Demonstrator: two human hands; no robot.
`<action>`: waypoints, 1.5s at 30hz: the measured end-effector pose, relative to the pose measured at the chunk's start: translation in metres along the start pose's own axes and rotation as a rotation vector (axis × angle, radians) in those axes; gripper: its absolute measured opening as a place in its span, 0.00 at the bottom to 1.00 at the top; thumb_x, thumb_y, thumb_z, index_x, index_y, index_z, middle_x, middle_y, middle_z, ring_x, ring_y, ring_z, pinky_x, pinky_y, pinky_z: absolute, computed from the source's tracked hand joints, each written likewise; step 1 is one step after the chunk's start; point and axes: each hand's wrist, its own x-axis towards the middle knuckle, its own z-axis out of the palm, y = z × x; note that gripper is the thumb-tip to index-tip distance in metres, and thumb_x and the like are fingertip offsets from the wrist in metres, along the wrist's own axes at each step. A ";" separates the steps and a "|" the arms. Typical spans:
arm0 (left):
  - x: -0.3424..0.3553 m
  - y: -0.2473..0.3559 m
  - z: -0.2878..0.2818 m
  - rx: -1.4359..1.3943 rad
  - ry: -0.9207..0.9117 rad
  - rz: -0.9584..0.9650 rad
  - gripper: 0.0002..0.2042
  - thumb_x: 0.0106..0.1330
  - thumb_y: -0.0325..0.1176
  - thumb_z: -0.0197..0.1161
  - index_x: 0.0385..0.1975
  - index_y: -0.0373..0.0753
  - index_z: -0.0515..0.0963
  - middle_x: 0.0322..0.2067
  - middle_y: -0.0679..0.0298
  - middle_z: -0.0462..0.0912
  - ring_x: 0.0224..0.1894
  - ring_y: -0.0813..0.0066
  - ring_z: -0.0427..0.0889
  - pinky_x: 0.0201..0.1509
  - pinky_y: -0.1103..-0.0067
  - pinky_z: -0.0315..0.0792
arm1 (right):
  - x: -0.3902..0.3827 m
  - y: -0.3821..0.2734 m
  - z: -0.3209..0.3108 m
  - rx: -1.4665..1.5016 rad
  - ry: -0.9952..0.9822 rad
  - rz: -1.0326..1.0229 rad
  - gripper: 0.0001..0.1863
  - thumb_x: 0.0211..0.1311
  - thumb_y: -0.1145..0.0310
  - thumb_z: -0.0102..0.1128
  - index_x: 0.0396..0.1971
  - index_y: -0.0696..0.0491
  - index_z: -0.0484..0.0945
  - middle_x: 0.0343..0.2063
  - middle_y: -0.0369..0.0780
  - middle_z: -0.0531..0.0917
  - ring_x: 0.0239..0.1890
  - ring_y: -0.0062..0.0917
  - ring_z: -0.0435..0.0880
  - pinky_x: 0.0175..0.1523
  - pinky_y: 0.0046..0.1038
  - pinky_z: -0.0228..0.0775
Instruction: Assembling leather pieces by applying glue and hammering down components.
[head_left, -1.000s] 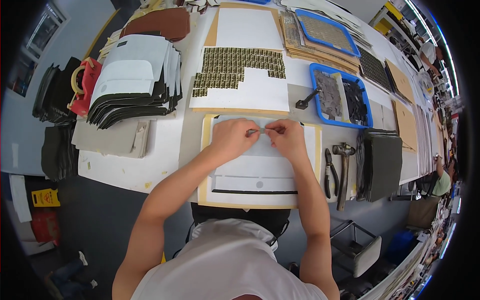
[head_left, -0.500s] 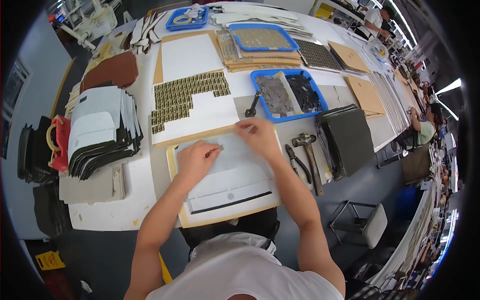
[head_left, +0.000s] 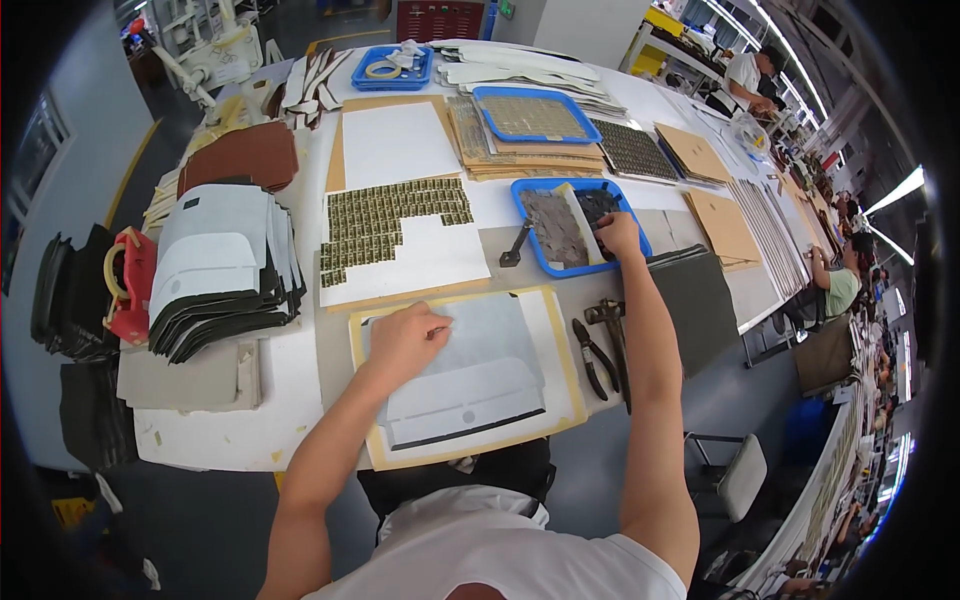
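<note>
My left hand (head_left: 408, 343) rests on a pale blue-grey flat panel (head_left: 490, 335). Its fingers are curled into a pinch, and whatever they hold is too small to name. The panel lies on a white board with yellow taped edges (head_left: 568, 370), and a dark strip (head_left: 465, 430) runs along its near edge. My right hand (head_left: 618, 234) reaches into the right compartment of a blue tray (head_left: 574, 268), fingertips drawn together among small black pieces (head_left: 598, 203); any piece between them is hidden. Grey pieces (head_left: 556, 230) fill the left compartment.
Pliers (head_left: 596, 360) and a hammer (head_left: 607, 318) lie right of the board, by dark stacked sheets (head_left: 695, 305). Beyond the board, rows of small patterned pieces (head_left: 395, 220) cover part of a white sheet. Stacked panels (head_left: 220, 265) stand left. A person (head_left: 745, 80) works at the far right.
My right hand has moved from above the panel to the right and away, into the tray's black pieces. My left hand stays on the panel, its fingers still pinched.
</note>
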 end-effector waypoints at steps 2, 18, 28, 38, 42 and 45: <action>-0.004 0.000 0.001 0.038 0.048 0.069 0.07 0.61 0.37 0.68 0.36 0.50 0.90 0.29 0.68 0.83 0.33 0.63 0.85 0.35 0.66 0.76 | 0.001 0.000 0.002 0.079 -0.036 0.069 0.14 0.46 0.72 0.73 0.37 0.52 0.90 0.34 0.47 0.90 0.31 0.36 0.91 0.43 0.33 0.83; -0.002 -0.008 0.008 0.027 0.166 0.151 0.06 0.60 0.35 0.70 0.35 0.47 0.90 0.27 0.67 0.82 0.28 0.65 0.83 0.32 0.70 0.76 | -0.139 -0.097 -0.044 1.195 0.098 -0.107 0.07 0.65 0.73 0.62 0.38 0.61 0.83 0.26 0.37 0.83 0.25 0.19 0.81 0.31 0.23 0.76; -0.002 -0.002 0.011 0.035 0.157 0.124 0.05 0.57 0.35 0.72 0.33 0.47 0.88 0.26 0.67 0.81 0.29 0.65 0.83 0.31 0.69 0.76 | -0.236 -0.147 0.040 1.098 -0.588 0.016 0.08 0.62 0.79 0.67 0.41 0.62 0.83 0.30 0.38 0.87 0.29 0.19 0.84 0.34 0.22 0.78; 0.000 -0.006 0.015 0.080 0.216 0.158 0.07 0.55 0.36 0.75 0.32 0.44 0.87 0.25 0.68 0.80 0.27 0.66 0.83 0.30 0.70 0.76 | -0.251 -0.151 0.059 0.821 -0.543 -0.061 0.05 0.64 0.79 0.65 0.38 0.62 0.81 0.28 0.39 0.87 0.27 0.17 0.84 0.32 0.20 0.76; -0.001 -0.005 0.014 0.071 0.203 0.141 0.07 0.55 0.35 0.75 0.32 0.44 0.87 0.26 0.68 0.80 0.28 0.66 0.83 0.31 0.70 0.77 | -0.252 -0.155 0.056 0.821 -0.503 -0.050 0.07 0.62 0.76 0.68 0.36 0.63 0.82 0.25 0.40 0.87 0.26 0.16 0.83 0.32 0.21 0.75; 0.000 -0.004 0.013 0.062 0.190 0.147 0.06 0.55 0.35 0.75 0.30 0.43 0.87 0.26 0.68 0.81 0.28 0.66 0.83 0.31 0.70 0.76 | -0.252 -0.151 0.057 0.818 -0.499 -0.050 0.07 0.62 0.76 0.68 0.36 0.64 0.82 0.25 0.40 0.87 0.26 0.16 0.83 0.33 0.21 0.76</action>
